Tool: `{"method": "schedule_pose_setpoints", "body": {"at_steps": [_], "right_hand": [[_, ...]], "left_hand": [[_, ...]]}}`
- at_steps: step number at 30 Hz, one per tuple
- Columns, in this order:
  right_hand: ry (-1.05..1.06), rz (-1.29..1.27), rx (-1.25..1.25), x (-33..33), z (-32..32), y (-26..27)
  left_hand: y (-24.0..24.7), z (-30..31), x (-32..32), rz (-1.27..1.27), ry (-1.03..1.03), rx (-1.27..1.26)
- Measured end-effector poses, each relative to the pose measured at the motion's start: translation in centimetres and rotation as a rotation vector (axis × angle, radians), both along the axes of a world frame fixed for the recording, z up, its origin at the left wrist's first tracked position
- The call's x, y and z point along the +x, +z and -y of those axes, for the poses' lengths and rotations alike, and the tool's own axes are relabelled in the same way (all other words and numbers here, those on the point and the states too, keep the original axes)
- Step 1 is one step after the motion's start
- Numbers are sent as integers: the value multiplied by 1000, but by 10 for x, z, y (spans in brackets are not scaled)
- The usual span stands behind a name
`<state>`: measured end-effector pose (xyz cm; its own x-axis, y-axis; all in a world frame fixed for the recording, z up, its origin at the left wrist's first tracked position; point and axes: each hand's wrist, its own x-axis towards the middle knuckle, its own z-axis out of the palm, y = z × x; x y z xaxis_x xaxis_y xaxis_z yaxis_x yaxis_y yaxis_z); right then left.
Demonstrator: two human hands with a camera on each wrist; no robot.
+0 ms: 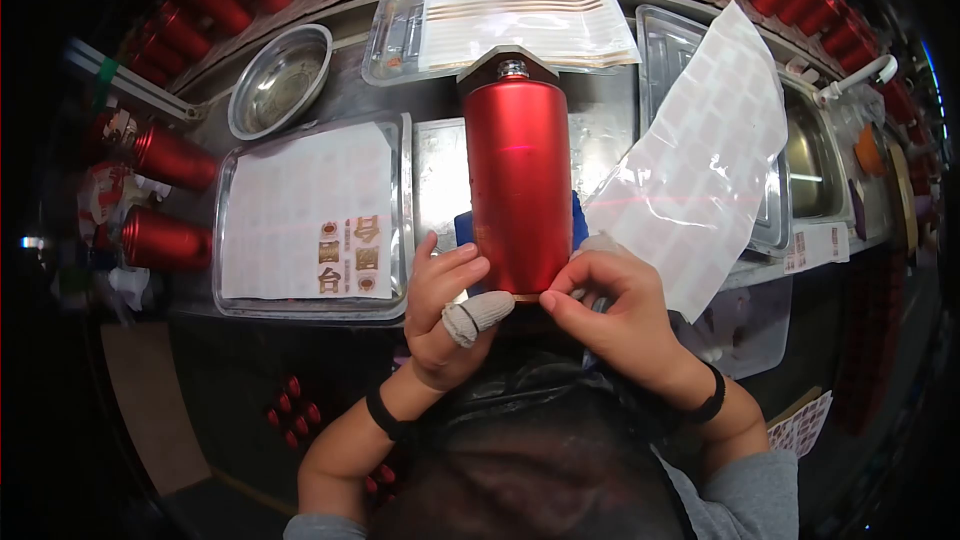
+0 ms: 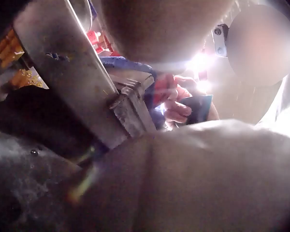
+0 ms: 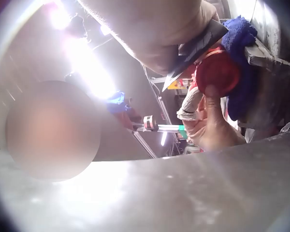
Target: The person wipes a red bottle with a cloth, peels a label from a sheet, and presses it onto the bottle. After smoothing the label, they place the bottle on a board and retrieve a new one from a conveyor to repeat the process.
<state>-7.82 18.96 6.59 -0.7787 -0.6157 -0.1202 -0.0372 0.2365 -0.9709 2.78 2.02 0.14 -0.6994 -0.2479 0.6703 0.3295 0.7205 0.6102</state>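
"How many red bottles are they working on?"

"One red bottle (image 1: 518, 180), in the middle, neck pointing far, with blue cloth (image 1: 464, 229) showing on either side. I count two more bottles (image 1: 165, 240) lying at the left."

"And the hands?"

"Two. The left hand (image 1: 447, 312) has its fingers spread, thumb against the near base. The right hand (image 1: 622, 308) pinches one thin dark piece (image 2: 200, 108) by that base; what it is, I can't tell."

"Trays?"

"Three trays (image 1: 404, 210): left, far, right. One metal bowl (image 1: 280, 80), far left."
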Motion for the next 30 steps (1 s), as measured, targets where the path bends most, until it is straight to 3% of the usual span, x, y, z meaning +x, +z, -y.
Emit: {"method": "schedule_pose_setpoints", "body": {"at_steps": [16, 23, 30], "right_hand": [[-16, 9, 28, -2, -6, -3], [-78, 164, 24, -2, -20, -18], [-20, 89, 37, 8, -15, -13]], "left_hand": [[8, 1, -12, -18, -71, -268], [10, -15, -19, -41, -12, -249], [9, -8, -18, 42, -7, -72]]}}
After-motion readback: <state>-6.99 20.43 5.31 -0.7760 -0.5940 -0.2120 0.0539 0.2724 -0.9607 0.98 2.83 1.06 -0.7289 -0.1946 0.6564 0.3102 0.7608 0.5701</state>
